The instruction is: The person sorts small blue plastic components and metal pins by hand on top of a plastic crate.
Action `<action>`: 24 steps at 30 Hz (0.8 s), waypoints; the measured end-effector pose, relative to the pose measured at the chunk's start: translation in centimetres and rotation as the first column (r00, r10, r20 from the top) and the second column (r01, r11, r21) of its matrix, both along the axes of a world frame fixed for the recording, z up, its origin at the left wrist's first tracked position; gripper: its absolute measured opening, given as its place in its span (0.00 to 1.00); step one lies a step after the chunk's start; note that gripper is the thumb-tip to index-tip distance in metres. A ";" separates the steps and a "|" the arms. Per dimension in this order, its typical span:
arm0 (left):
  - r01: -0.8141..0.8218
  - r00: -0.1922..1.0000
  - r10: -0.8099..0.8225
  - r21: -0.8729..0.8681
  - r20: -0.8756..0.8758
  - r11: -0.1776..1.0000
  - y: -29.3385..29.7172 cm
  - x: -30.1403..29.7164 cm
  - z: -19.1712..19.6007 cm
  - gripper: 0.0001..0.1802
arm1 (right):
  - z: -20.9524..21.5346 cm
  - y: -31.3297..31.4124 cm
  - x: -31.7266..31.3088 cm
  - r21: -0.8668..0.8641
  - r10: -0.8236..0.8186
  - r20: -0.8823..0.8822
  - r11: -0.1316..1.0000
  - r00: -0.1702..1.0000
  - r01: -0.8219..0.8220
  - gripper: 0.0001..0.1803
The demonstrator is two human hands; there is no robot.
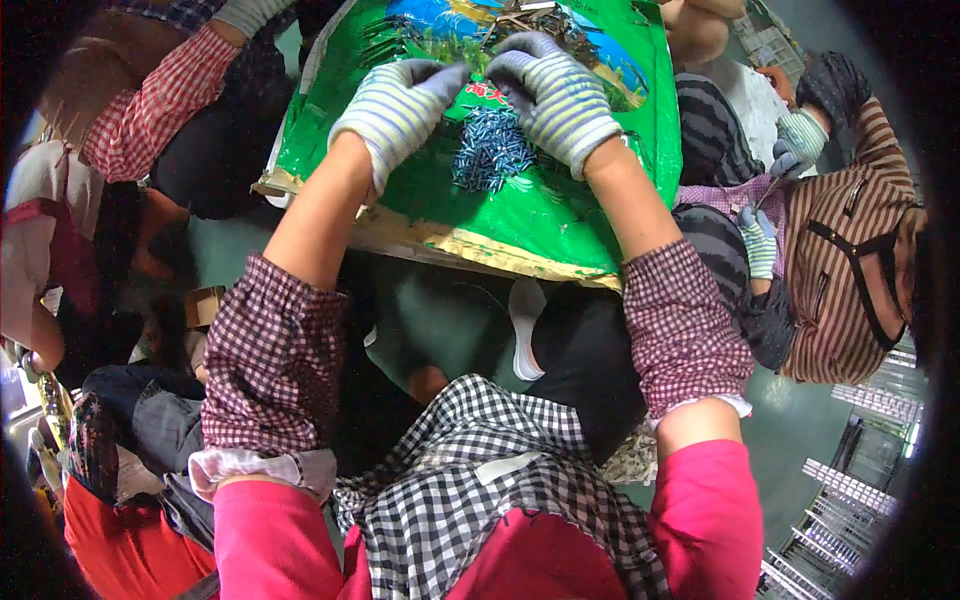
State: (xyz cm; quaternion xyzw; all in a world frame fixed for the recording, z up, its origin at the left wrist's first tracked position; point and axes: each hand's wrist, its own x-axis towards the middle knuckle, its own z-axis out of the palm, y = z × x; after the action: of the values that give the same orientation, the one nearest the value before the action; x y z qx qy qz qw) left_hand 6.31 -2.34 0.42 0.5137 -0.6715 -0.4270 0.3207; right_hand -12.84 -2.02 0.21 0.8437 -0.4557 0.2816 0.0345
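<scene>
My left hand, in a striped knit glove with grey fingertips, is closed in a pinch above the green printed sheet. Facing it, my right hand wears a matching glove, and its fingers curl together toward the left fingertips. Whatever the fingers hold, if anything, is too small or hidden to make out. Just below and between both hands lies a heap of small, shiny blue rod-like pieces. Beyond my right hand is a pile of thin dark brown pieces, partly covered by that hand.
The sheet covers a work surface with a worn, pale front edge. At right, a co-worker in a striped top handles a thin object with gloved hands. Another person's red checked sleeve is at upper left. Metal racks stand at lower right.
</scene>
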 end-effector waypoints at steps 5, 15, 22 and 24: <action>0.071 0.949 0.046 0.353 -0.313 0.933 0.0 0.3 0.7 0.16 | 0.7 1.1 1.1 -0.026 0.119 -0.116 0.992 0.986 -0.122 0.13; 0.022 0.970 0.037 0.239 -0.241 0.971 -0.5 1.0 -0.6 0.14 | 1.1 3.5 -4.2 0.596 -0.154 -0.110 0.780 0.982 0.189 0.09; 0.055 0.962 -0.010 0.158 -0.273 0.986 -0.2 -0.2 -2.5 0.13 | 0.5 4.2 -1.9 0.668 -0.224 -0.190 0.684 0.956 0.293 0.13; 0.061 0.953 -0.004 0.177 -0.303 0.982 0.1 -0.3 -2.6 0.13 | 0.5 4.1 -1.4 0.685 -0.215 -0.179 0.673 0.960 0.279 0.13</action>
State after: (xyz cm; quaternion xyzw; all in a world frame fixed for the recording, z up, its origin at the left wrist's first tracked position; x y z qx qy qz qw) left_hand 5.99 -2.25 -2.19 0.4589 -0.5806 -0.5660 0.3633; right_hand -14.26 2.08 0.67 0.7342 -0.6362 0.0437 -0.2332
